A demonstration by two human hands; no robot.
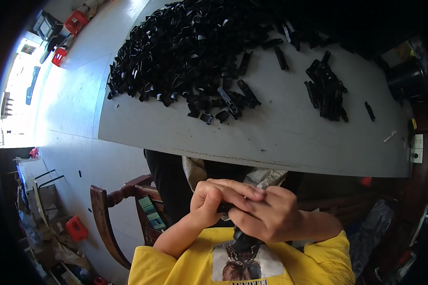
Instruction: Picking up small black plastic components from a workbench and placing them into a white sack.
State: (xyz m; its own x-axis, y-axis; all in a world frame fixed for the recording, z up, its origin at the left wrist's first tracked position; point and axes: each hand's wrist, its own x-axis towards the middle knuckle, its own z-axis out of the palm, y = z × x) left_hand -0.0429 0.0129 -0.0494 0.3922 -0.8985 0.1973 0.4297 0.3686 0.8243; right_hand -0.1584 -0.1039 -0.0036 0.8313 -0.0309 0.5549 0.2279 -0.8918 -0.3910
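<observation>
Both hands meet close to the chest, below the near edge of the grey table (pixel 280 137). The left hand (pixel 213 202) is curled, its fingers (pixel 233 187) laid flat over the top of a small black part (pixel 225 207), with the thumb tucked beneath. The right hand (pixel 267 216) is also closed, its knuckles turned up and its fingers wrapped around the same piece from the other side, so the 2 hands touch each other. Only a sliver of the black part shows, in the dark gap under the left fingers and just beside the right fingertips; its shape cannot be told, and it seems to be pinched by both hands at once. A further dark bit (pixel 245 237) pokes out below the right palm, possibly the same piece or a 2nd one.

Well beyond the fingers, across the table, lies a large heap of black plastic parts (pixel 185 52). To the right of it, farther out than the right hand, sits a smaller pile of black parts (pixel 327 90), with 1 loose black strip (pixel 369 110) beside it. A white power strip (pixel 417 148) rests at the table's right edge. Left of the left hand stands a wooden chair (pixel 107 213), and a red box (pixel 76 228) sits on the floor beyond it.
</observation>
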